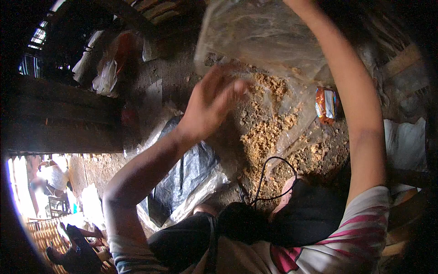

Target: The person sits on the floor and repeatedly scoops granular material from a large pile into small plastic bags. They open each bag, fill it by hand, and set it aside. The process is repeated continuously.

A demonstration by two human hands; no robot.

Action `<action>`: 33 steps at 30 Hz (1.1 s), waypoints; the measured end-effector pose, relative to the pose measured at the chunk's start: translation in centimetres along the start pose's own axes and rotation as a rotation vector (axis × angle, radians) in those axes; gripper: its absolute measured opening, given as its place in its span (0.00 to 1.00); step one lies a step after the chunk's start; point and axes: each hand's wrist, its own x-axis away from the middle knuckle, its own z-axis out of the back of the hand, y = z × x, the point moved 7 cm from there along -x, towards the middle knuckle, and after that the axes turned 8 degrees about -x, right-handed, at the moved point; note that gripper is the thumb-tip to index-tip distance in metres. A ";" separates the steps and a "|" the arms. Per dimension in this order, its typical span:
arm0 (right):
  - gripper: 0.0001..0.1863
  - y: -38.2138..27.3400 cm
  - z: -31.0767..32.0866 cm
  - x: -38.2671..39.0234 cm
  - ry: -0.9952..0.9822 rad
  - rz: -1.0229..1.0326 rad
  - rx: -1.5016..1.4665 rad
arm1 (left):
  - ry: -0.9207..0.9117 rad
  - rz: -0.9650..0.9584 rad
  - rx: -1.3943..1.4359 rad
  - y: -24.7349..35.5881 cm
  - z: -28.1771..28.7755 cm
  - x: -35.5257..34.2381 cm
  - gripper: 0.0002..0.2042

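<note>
Gritty floor (175,73), filmy plastic sheet (264,39)

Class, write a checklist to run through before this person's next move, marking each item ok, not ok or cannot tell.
1. Left hand empty: ok; nothing visible in it, though blurred.
2. Right hand grip visible: cannot tell; the top edge cuts it off.
3. Clear plastic wholly in view: not ok; cropped at top.
4. Tan crumbs gathered: not ok; scattered.
5. Orange packet out of both hands: ok.
</note>
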 end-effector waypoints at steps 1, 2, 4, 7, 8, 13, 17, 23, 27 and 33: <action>0.12 -2.4 -0.4 0.1 -0.016 0.003 -0.032 | 0.017 0.041 0.217 0.1 0.1 -1.9 0.27; 0.12 -4.8 -1.0 1.0 -0.066 -0.057 -0.242 | 0.036 0.077 0.436 0.1 0.8 -3.9 0.33; 0.16 -8.0 0.7 2.7 -0.181 0.054 -0.381 | -0.053 -0.043 0.739 3.2 0.9 -7.6 0.32; 0.18 -11.7 1.5 7.1 -0.302 0.479 -0.155 | -0.032 -0.045 0.636 5.0 2.3 -10.4 0.31; 0.20 -11.5 1.7 8.6 -0.319 0.388 -0.185 | -0.015 -0.014 0.531 4.6 2.7 -11.1 0.30; 0.23 -13.1 0.7 15.5 -0.433 0.018 -0.456 | -0.050 -0.062 0.218 4.2 7.1 -16.9 0.21; 0.21 -16.0 2.5 14.4 -0.354 0.191 -0.538 | -0.504 -0.859 -0.443 10.8 9.6 -14.1 0.21; 0.36 -5.7 7.9 6.2 0.308 0.046 -0.408 | -0.107 -0.633 -0.935 11.6 14.2 -14.8 0.21; 0.61 0.5 3.9 3.4 -0.014 -0.281 -0.850 | -0.003 -0.626 -1.019 13.6 15.1 -14.4 0.21; 0.42 0.2 -1.6 2.4 -0.440 -0.370 -1.242 | -0.023 -0.591 -1.287 18.4 15.8 -15.8 0.21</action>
